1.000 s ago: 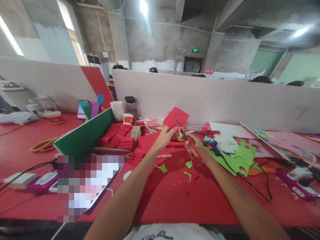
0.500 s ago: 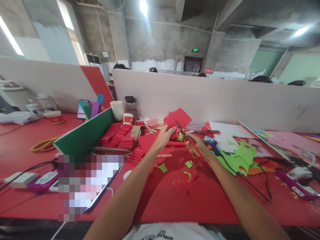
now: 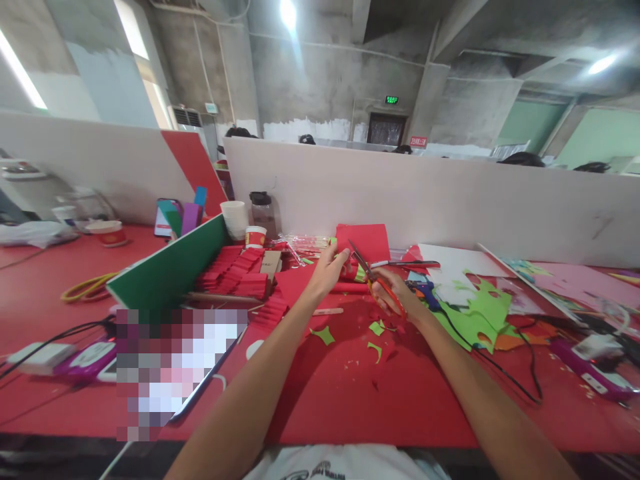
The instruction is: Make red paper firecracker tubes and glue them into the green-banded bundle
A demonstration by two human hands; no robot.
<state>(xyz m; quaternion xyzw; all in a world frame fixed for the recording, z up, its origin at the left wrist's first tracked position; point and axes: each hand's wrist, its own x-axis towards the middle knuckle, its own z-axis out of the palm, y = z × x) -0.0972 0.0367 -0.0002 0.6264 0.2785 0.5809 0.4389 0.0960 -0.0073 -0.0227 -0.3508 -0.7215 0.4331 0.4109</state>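
White tee w/ dark print, bare forearms.

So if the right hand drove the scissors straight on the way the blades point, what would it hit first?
Most likely the red paper that the left hand holds up: the scissors in the right hand point up and left at its lower edge. Depth is hard to judge.
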